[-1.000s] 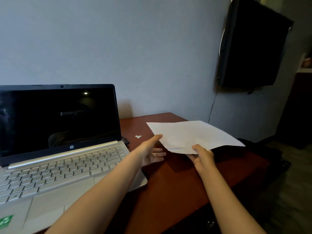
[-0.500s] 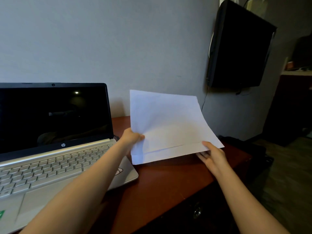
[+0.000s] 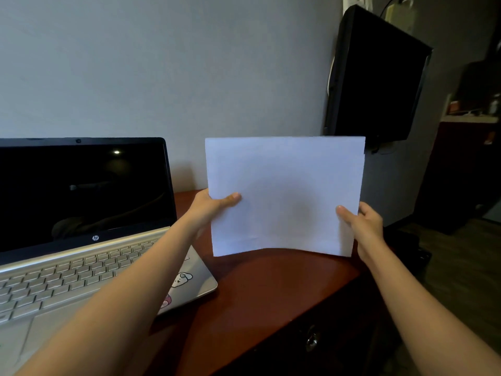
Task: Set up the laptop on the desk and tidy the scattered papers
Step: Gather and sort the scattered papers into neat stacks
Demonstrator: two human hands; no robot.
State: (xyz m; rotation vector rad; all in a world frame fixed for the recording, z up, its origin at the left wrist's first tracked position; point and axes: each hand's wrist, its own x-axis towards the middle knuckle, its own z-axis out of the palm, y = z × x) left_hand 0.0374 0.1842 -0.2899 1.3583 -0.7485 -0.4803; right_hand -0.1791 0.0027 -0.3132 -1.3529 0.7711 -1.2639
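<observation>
A small stack of white papers (image 3: 284,191) stands upright above the red-brown desk (image 3: 260,289), its bottom edge at or just above the desk top. My left hand (image 3: 214,206) grips the stack's left edge, thumb on the front. My right hand (image 3: 360,221) grips the right edge the same way. The silver laptop (image 3: 81,264) sits open on the left of the desk, its screen dark, with stickers near its right front corner.
A black TV (image 3: 376,77) hangs on the wall at the right, above the desk's far end. A dark drawer front with a metal knob (image 3: 311,341) lies below the desk edge. Dark furniture stands at the far right.
The papers went from lying nearly flat in my hands to standing upright and squared. Both hands moved to the side edges, and my view shifted right and closer.
</observation>
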